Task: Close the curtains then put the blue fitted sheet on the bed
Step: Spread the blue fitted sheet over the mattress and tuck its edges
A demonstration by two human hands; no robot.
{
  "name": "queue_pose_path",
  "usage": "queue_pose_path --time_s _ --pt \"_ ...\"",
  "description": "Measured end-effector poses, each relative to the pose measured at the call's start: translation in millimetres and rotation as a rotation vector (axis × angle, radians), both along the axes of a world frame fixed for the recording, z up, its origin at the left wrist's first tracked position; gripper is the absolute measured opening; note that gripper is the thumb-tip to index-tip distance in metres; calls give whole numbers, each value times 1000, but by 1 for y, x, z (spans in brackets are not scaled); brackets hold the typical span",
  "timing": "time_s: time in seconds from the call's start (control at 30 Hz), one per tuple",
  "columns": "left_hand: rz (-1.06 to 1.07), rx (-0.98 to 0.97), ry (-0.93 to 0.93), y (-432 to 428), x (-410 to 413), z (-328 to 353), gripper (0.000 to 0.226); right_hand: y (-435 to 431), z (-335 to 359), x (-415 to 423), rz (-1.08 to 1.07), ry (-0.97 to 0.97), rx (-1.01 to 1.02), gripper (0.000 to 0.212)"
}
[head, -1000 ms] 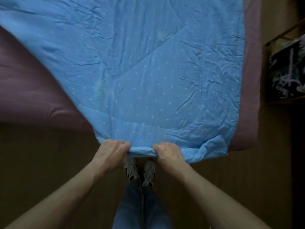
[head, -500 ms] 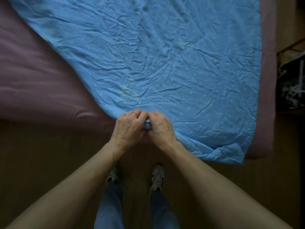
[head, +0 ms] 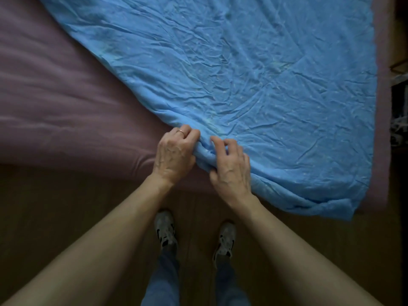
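Observation:
The blue fitted sheet (head: 254,80), dotted and wrinkled, lies spread across the right part of the bed, its near corner bunched at the lower right. The mauve mattress (head: 66,107) shows bare on the left and along the right edge. My left hand (head: 174,154) grips the sheet's near hem where it meets the mattress edge. Right beside it, my right hand (head: 230,171) lies on the bunched hem with fingers curled, thumb under the fold. The curtains are out of view.
I stand on a brown wooden floor (head: 55,217) at the foot of the bed, my shoes (head: 165,230) below the hands. A dark shelf with cluttered items (head: 399,120) stands at the right edge.
Both hands carried the sheet's hem from over the floor up onto the mattress edge and drew close together. The right hand's fingers have loosened and spread over the fold.

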State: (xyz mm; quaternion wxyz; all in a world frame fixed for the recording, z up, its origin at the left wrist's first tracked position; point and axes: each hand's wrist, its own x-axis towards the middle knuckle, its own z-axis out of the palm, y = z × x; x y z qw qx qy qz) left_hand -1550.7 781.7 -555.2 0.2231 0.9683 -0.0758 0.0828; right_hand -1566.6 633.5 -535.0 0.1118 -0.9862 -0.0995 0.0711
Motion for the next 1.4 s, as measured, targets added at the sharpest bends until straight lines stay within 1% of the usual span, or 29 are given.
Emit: queue_pose_path --time_s 0.07,0.17,0.23,0.27,0.3,0.33,0.37,0.4,0.43,0.47,0.53,0.6,0.63,0.7,0.73,0.77,0.8,0.83,0.87,0.9,0.97,1.0,1.03,1.1,1.17,1.23,1.27,1.33,1.4 --pt "-18 -17 -23 4 2 -2 8 13 -1 8 12 -40 27 30" --pt "-121 13 -21 5 2 -1 5 1 -4 14 118 -122 -74 20" --pt "-232 38 43 2 -5 5 20 -11 -9 4 183 -118 -151 7" --pt "-288 80 147 2 -13 8 27 -13 -14 -5 236 -95 -172 7" --pt "-349 170 318 4 -23 9 30 -11 -17 -16 293 -32 -184 4" --pt "-416 279 492 6 -37 8 30 -8 -21 -30 347 81 -183 5" --pt "-470 358 630 9 -52 6 29 -2 -23 -44 374 231 -195 13" --pt "-515 413 730 13 -63 4 28 4 -23 -54 378 402 -246 19" --pt "-536 432 783 16 -70 2 27 8 -23 -62 352 524 -294 22" --pt "-535 418 800 20 -69 0 25 8 -23 -64 327 569 -330 23" --pt "-513 328 767 27 -58 -4 21 6 -19 -56 254 544 -293 25" --pt "-506 212 691 33 -47 -9 22 3 -18 -35 182 477 -144 32" --pt "-506 143 660 34 -43 -10 28 5 -18 -22 128 459 -39 38" --pt "-475 0 593 34 -35 -10 43 13 -15 5 26 396 148 59" --pt "-433 -40 534 35 -29 -11 47 19 -15 19 -14 352 194 66" --pt "-374 -53 441 38 -21 -13 48 25 -15 31 -40 323 200 69" --pt "-301 -26 349 44 -12 -15 48 31 -16 42 -58 316 165 71" --pt "-229 39 305 51 -3 -16 47 36 -20 49 -73 341 114 73" --pt "-167 126 314 59 4 -17 46 40 -23 52 -75 391 69 74" --pt "-146 211 372 67 10 -17 42 44 -28 51 -76 468 42 75" --pt "-190 303 490 77 9 -20 29 50 -39 36 6 595 -25 76" --pt "-244 320 502 79 3 -23 21 52 -43 24 66 608 -71 78" --pt "-297 328 488 79 -4 -24 18 53 -45 13 107 590 -95 78" --pt "-290 314 410 80 -14 -25 23 53 -46 2 112 514 -58 73" --pt "-170 313 332 85 -16 -25 22 55 -45 3 90 422 -7 61" --pt "-65 372 323 88 -13 -21 16 60 -45 8 70 344 9 50" --pt "-57 403 340 89 -9 -21 21 64 -46 11 59 322 27 47" --pt "-109 456 380 90 -5 -18 34 73 -47 15 38 286 73 42" --pt "-179 498 382 90 -2 -18 43 81 -47 18 14 257 120 38"
